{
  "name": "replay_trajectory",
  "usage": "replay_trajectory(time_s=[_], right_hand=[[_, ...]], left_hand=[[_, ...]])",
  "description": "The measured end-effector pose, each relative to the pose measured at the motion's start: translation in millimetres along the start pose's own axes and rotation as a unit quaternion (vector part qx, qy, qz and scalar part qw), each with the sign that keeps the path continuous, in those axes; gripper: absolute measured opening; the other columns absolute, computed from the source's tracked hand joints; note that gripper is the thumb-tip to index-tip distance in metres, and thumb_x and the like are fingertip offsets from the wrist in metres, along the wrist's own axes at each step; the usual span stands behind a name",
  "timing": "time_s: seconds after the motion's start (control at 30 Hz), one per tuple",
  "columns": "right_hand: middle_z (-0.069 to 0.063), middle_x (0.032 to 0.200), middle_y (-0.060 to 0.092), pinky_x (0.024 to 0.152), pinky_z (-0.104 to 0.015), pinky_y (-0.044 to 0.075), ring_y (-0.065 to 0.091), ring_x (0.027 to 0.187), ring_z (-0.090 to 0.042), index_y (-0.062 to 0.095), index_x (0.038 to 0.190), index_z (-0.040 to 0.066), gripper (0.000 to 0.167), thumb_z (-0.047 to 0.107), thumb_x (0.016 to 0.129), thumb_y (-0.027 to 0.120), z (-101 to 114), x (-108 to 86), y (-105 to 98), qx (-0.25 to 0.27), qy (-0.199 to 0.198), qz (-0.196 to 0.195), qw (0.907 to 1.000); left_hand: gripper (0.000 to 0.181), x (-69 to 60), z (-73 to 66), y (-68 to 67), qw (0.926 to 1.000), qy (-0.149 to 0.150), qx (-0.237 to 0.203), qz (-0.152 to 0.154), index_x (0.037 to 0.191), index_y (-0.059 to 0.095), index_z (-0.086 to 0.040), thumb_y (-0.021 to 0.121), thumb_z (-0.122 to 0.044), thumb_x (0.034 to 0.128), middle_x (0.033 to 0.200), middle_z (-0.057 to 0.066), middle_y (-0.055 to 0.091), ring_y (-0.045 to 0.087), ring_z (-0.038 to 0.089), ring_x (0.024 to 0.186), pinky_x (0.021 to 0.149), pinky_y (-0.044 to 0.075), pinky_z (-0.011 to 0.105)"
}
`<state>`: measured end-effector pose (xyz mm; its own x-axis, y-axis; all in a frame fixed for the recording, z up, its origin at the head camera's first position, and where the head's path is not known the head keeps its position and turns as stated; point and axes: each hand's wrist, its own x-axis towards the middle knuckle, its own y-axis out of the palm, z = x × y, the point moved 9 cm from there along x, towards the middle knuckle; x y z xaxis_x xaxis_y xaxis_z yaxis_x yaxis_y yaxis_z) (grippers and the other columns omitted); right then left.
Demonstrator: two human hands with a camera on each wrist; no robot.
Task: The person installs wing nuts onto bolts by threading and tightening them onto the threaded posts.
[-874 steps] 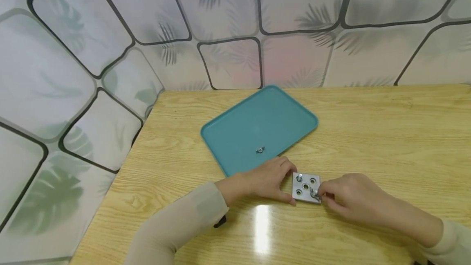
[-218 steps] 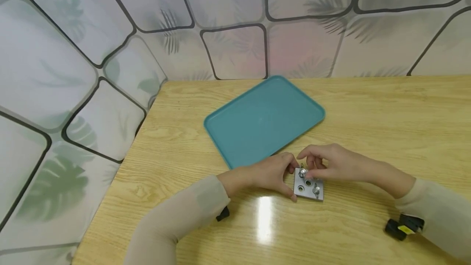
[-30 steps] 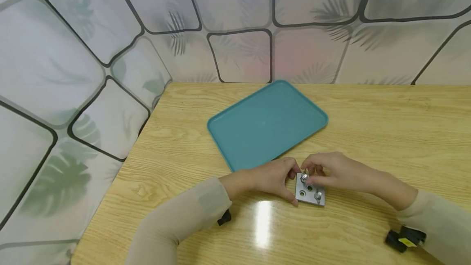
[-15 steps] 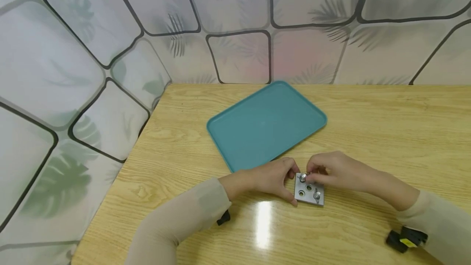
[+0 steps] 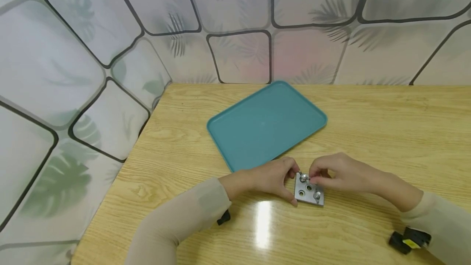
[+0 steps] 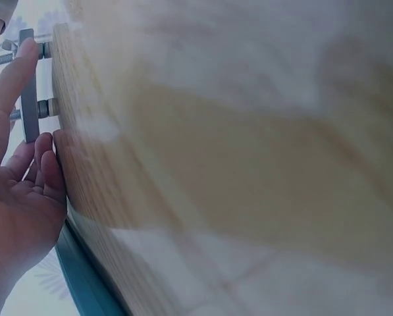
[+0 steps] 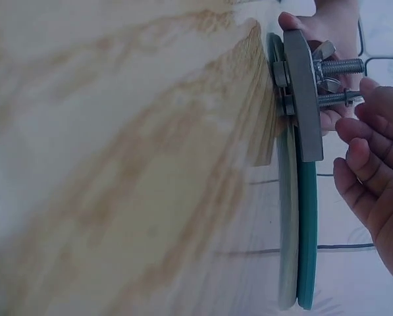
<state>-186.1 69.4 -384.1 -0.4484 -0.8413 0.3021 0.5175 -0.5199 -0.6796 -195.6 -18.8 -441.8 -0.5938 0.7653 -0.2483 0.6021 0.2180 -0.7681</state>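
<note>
A square metal plate with several holes carries two upright bolts. My left hand grips the plate's left edge between thumb and fingers; the left wrist view shows a fingertip against the plate. With curled fingertips, my right hand pinches the wing nut near the free end of the far-left bolt; its thumb's contact is partly hidden. On the near-right bolt, another wing nut sits low against the plate. The bolt heads show on the plate's underside, between it and the table.
A teal tray lies slanted behind my left hand, its near corner close to that wrist. The wooden table reaches back to a patterned wall. Black wrist cameras sit under the sleeves.
The wing nut that lay on the tray 29 seconds ago is gone from it; one now sits on the far-left bolt. My right fingertips have just shifted slightly right, and that nut's wings have turned.
</note>
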Motion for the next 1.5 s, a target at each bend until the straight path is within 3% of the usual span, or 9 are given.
replay_trajectory(time_s=[0.13, 0.5, 0.7, 1.03, 1.23, 1.5], right_hand=[[0.014, 0.078, 0.059, 0.054, -0.016, 0.044, 0.049, 0.066, 0.004, 0.064, 0.090, 0.018, 0.007, 0.016, 0.087, 0.069, -3.0, 1.6, 0.4, 0.000, 0.014, 0.002, 0.9999], [0.012, 0.080, 0.063, 0.058, -0.014, 0.046, 0.053, 0.068, 0.004, 0.064, 0.091, 0.019, 0.016, 0.005, 0.086, 0.068, 1.2, 1.8, 5.6, 0.014, -0.011, 0.015, 0.9997], [0.014, 0.078, 0.060, 0.056, -0.013, 0.043, 0.050, 0.067, 0.006, 0.063, 0.089, 0.020, 0.012, 0.010, 0.086, 0.069, 2.0, 6.6, 4.8, -0.003, -0.012, 0.004, 0.9999], [0.020, 0.067, 0.049, 0.050, -0.012, 0.037, 0.040, 0.061, 0.008, 0.057, 0.076, 0.025, 0.021, 0.017, 0.078, 0.076, -4.5, 11.2, -0.3, -0.062, 0.035, -0.035, 0.9969], [0.021, 0.070, 0.051, 0.051, -0.016, 0.039, 0.042, 0.062, 0.006, 0.060, 0.083, 0.023, 0.019, 0.023, 0.077, 0.077, -11.7, 9.3, -1.9, -0.080, 0.073, -0.044, 0.9931], [0.018, 0.074, 0.056, 0.053, -0.015, 0.041, 0.045, 0.065, 0.006, 0.065, 0.089, 0.022, 0.012, 0.014, 0.083, 0.072, -4.9, 6.5, 0.4, -0.036, 0.033, -0.014, 0.9987]], left_hand=[[0.072, -0.3, 0.3, -0.8, 1.0000, -0.002, -0.001, 0.000, 0.120, 0.048, -0.005, 0.084, -0.041, 0.0679, 0.102, -0.006, 0.049, 0.046, 0.002, 0.091, 0.081, 0.038, 0.009], [0.078, -1.9, 1.5, 1.2, 0.9998, -0.006, -0.015, 0.010, 0.126, 0.045, -0.005, 0.083, -0.043, 0.0686, 0.115, -0.003, 0.047, 0.044, 0.003, 0.101, 0.088, 0.036, 0.010], [0.076, -3.0, 1.0, 0.7, 0.9998, -0.001, -0.014, 0.010, 0.127, 0.045, -0.006, 0.081, -0.044, 0.0713, 0.120, -0.001, 0.046, 0.042, 0.003, 0.104, 0.090, 0.035, 0.010], [0.070, -1.6, 0.2, 0.2, 0.9999, 0.012, -0.009, 0.001, 0.120, 0.047, -0.009, 0.081, -0.044, 0.0703, 0.114, -0.004, 0.046, 0.042, 0.002, 0.100, 0.086, 0.035, 0.009], [0.069, -2.3, -0.5, 0.5, 0.9999, 0.012, -0.007, 0.004, 0.120, 0.047, -0.009, 0.081, -0.044, 0.0706, 0.115, -0.004, 0.046, 0.042, 0.002, 0.101, 0.088, 0.034, 0.009], [0.069, -3.5, -0.8, 1.0, 0.9999, 0.010, -0.006, 0.010, 0.121, 0.047, -0.009, 0.081, -0.044, 0.0715, 0.115, -0.003, 0.046, 0.042, 0.002, 0.100, 0.086, 0.035, 0.009]])
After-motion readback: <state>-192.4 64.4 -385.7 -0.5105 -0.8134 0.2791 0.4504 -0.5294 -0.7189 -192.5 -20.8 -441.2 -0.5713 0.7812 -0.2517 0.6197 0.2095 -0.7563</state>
